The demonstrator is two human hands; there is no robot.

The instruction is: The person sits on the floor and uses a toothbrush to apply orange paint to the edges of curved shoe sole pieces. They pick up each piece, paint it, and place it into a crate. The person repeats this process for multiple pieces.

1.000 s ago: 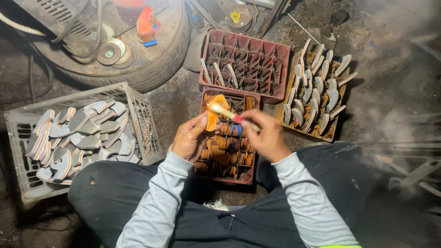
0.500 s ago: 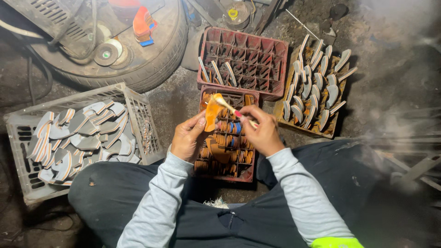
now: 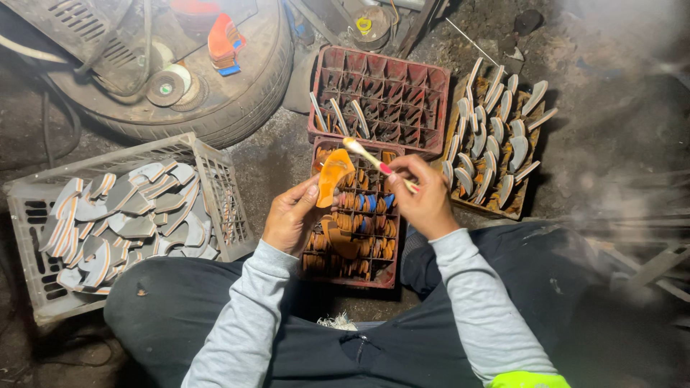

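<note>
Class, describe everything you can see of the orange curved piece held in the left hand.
The orange curved piece is a thin, flat, crescent-like shape, glossy as if freshly coated; its material cannot be told. It stands roughly upright, pinched at its lower end by the left hand above the red divided crate of similar orange pieces. The tip of a small brush, held in the right hand, sits at its upper edge.
</note>
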